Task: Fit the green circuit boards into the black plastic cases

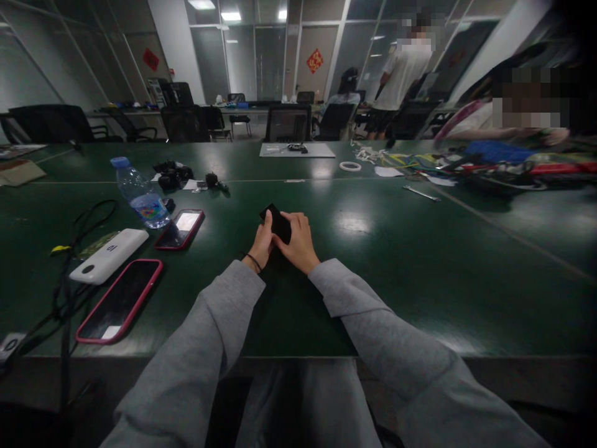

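Note:
Between my two hands is a small black flat-sided object (pixel 281 228), box-like or like a folded case; its exact kind does not show. My left hand (pixel 262 241), with a dark band at the wrist, grips its left side, thumb laid along it. On the other side, my right hand (pixel 298 239) has its fingers curled over the right edge. Both hands are close together just above or on the green table (pixel 387 280); I cannot tell whether the object touches the surface. The fingers hide part of it.
Left of my hands lie a phone in a red case (pixel 181 229), a larger pink-cased phone (pixel 120 302), a white power bank (pixel 109 255) and a water bottle (pixel 143 196). Black cables (pixel 69 267) run alongside. A wrench (pixel 421 194) and tangled wires lie right, near a person (pixel 485 124).

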### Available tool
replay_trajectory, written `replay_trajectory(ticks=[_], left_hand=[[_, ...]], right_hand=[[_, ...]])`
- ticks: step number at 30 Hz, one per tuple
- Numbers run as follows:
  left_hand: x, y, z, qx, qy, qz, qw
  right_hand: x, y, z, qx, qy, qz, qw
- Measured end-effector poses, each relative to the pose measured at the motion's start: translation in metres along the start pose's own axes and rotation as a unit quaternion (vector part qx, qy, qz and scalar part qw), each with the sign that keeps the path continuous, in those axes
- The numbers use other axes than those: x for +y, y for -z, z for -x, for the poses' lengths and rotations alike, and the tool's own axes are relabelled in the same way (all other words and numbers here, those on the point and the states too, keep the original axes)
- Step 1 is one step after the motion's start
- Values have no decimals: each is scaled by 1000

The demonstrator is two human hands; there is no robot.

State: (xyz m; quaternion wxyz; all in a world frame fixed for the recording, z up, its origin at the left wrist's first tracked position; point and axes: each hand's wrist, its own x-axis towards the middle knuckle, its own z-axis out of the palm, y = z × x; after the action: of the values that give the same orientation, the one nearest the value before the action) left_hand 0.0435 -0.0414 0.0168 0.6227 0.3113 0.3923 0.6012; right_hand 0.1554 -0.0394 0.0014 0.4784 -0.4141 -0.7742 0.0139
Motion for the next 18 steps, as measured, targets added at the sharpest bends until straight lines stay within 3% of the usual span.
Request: replay_trajectory(ticks=[4,10,18], left_hand=[[8,5,0,-11,61,76,995],[4,13,-7,-31,70,128,989],[4,16,-13,-56,76,81,992]], right_hand=[[-14,7,-1,-16,33,-29,999],[-13,5,1,9,-7,-22,1000],[-2,-8,7,-78,-42,-89,992]])
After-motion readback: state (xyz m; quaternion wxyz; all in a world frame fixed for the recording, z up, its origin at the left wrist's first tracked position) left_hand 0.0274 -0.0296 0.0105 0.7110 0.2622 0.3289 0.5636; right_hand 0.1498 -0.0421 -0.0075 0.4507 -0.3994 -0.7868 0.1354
